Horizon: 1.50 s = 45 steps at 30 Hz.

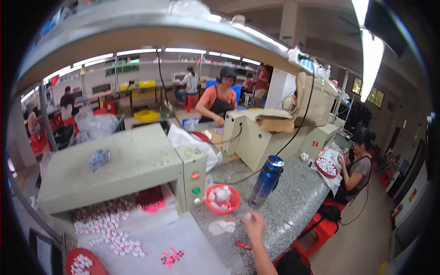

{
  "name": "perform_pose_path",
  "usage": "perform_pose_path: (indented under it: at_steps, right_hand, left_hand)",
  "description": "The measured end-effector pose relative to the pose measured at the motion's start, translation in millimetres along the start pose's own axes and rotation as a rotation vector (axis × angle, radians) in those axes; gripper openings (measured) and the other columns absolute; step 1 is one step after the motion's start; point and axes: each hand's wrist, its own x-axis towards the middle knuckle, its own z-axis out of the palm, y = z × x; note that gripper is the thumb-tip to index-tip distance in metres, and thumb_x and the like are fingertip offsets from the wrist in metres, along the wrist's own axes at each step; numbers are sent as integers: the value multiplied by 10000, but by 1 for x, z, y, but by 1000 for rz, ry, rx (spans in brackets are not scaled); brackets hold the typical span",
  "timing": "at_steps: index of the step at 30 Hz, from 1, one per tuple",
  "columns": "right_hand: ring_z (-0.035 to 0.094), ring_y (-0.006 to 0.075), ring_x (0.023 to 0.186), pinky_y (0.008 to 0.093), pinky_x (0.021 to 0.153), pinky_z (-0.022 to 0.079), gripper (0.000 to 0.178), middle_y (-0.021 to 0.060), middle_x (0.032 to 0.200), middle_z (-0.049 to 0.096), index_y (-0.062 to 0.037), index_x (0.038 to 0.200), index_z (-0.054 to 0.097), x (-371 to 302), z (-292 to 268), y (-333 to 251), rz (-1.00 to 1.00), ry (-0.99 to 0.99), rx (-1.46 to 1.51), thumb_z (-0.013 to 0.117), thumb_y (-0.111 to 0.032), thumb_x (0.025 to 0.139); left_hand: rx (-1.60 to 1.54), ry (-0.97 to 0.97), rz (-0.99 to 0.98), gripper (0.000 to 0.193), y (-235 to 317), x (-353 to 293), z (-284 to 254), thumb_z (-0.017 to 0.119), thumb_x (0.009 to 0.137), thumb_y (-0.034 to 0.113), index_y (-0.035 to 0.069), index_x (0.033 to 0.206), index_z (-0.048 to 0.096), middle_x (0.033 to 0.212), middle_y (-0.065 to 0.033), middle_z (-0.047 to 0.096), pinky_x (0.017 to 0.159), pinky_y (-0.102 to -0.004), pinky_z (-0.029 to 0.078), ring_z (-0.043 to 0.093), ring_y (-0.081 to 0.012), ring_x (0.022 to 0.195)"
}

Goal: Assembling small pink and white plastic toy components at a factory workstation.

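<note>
My right hand (255,228) is raised over the speckled grey counter (293,208), its fingers pinched on a small white piece (248,216) too small to name. Just left of it lies a crumpled white cloth or tissue (222,227). A small red tool (243,245) rests on the counter below the hand. Behind the cloth stands a red plastic bowl (234,200) with white and pink contents. The blue metal flask (266,182) stands upright beyond my fingers. My left hand is out of view.
A beige tunnel machine (114,151) stands left, many small white and pink pieces (114,236) on its white sheet (192,250). A red tray (73,262) sits at lower left. Co-workers sit across (215,101) and at right (360,169). A shelf (137,39) crosses overhead.
</note>
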Motion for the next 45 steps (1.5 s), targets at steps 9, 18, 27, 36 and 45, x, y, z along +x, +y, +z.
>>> perform_pose_path:
  at_steps: [9, 18, 27, 36, 45]
  right_hand:
    - [574, 210, 687, 309, 637, 463, 333, 85, 781, 576, -68, 898, 641, -41, -2, -5, 42, -64, 47, 748, -125, 588]
    - [556, 206, 653, 300, 605, 458, 329, 82, 748, 569, -101, 903, 645, -92, -27, -25, 36, -217, -146, 745, -184, 601]
    - [547, 192, 650, 294, 601, 453, 327, 76, 748, 546, -56, 914, 624, -84, -8, -20, -12, -214, -129, 737, -110, 611]
    - [570, 185, 924, 280, 765, 446, 466, 106, 1000, 586, -20, 1129, 514, -82, -30, -21, -157, -258, -212, 679, -29, 693]
    - [508, 230, 798, 380, 729, 430, 282, 93, 902, 519, -86, 1078, 468, -125, -77, -271, -392, -1328, 1184, 479, -273, 865]
  left_hand:
    - [84, -294, 106, 279, 6, 73, -37, 507, 838, 146, 41, 1096, 532, 981, -151, 588, 757, -344, 457, 567, -250, 899]
    - [-399, 23, 137, 260, 69, 125, -30, 547, 798, 178, 20, 1001, 588, 837, -147, 564, 698, -357, 463, 560, -263, 768]
    - [-325, 388, 292, 232, 76, 144, 22, 652, 641, 30, 37, 868, 601, 784, -110, 528, 529, -326, 441, 535, -234, 592]
    - [-306, 387, 340, 437, 79, 148, -27, 746, 634, 152, 80, 1032, 581, 936, -100, 542, 639, -314, 466, 557, -233, 820]
    - [-424, 964, 874, 772, 29, 94, -265, 707, 672, 397, 65, 1289, 383, 1238, -155, 456, 901, -467, 371, 419, -342, 1149]
